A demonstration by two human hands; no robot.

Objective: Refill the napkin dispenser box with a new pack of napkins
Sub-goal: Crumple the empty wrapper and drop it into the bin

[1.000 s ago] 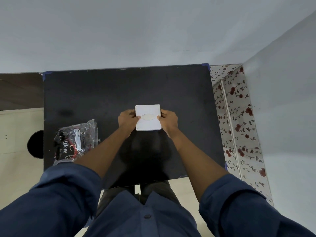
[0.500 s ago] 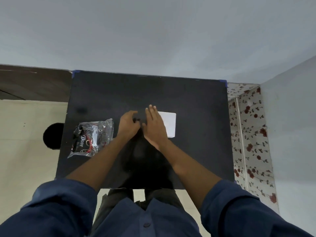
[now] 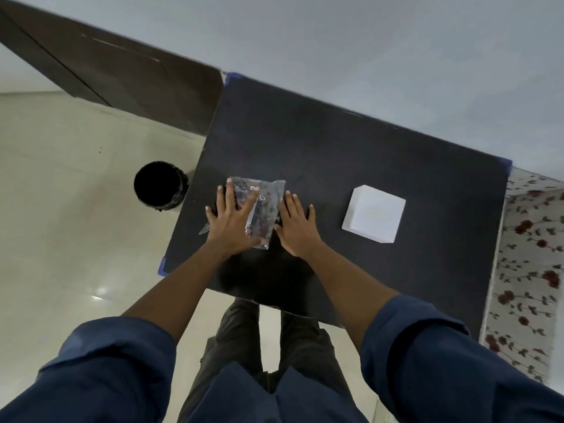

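Pressing our left hand (image 3: 233, 222) flat on the napkin pack (image 3: 265, 209), grip wide, nothing clasped; our right hand (image 3: 297, 225) lies open just right of it. Dispenser box (image 3: 374, 213) sits further right on the bench (image 3: 351, 154).

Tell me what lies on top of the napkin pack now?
The left hand lies flat on the napkin pack, covering its left part. The right hand is beside its right edge.

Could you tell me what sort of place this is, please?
Probably a plain room in a home, though that is a guess: a black square table stands against a bare pale wall, on glossy cream floor tiles, with rose-patterned covering beside it.
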